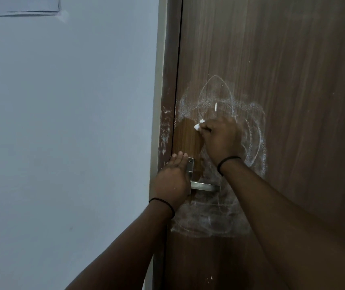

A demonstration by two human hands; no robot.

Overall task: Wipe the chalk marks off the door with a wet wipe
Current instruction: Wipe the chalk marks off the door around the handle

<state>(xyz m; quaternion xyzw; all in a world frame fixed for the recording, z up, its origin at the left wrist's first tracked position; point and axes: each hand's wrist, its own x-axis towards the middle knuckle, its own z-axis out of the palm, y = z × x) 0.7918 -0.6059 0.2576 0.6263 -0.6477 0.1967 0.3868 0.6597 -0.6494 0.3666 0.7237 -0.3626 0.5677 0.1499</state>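
Now the right hand [219, 137] pinches the wet wipe [199, 124] against the door [293, 101], the left hand [172, 176] lies spread flat by the handle [205, 186]; a drying wipe could just smear the chalk marks [253, 130].

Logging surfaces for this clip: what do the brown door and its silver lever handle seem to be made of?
The brown door looks like wood or a wood-grain laminate with a matte finish: fine vertical grain streaks show, and the strip wiped clear of chalk looks darker; which of the two cannot be told. The silver lever handle looks like brushed metal, perhaps stainless steel: grey, flat-sided, with a dull sheen.
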